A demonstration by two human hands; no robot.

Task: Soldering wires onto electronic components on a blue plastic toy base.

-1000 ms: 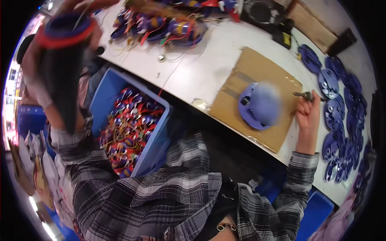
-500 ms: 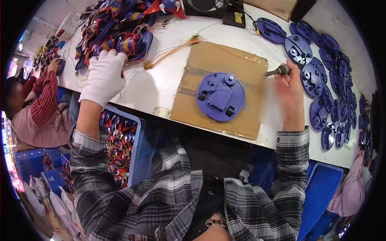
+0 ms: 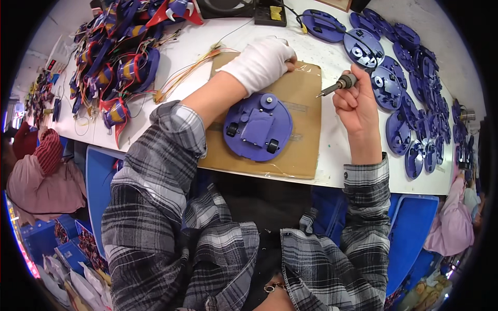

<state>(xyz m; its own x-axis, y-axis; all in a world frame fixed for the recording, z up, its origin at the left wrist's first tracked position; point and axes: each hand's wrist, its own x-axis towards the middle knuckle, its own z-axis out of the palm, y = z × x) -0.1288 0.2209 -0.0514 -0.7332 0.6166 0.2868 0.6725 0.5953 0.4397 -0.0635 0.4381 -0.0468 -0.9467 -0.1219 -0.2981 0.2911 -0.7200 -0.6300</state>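
Observation:
My left hand, in a white glove with bare fingertips, reaches across the top of a cardboard sheet. Its fingers are curled together near the far edge; what they pinch, if anything, is hidden. My right hand grips a soldering iron by its dark handle, tip pointing left over the cardboard's right edge. Below my left wrist, a round purple plastic base with small black wheels lies on the cardboard, touched by neither hand. Thin orange and yellow wires run beside the cardboard's left edge.
A heap of wired purple, red and yellow parts covers the table's left. Many more purple bases crowd its right side. A black stand with a yellow sponge is at the back. Another person sits at far left.
My left hand has left the heap of parts and swung right over the cardboard. One wired part now lies nearer the table's front edge. My right hand still holds the soldering iron.

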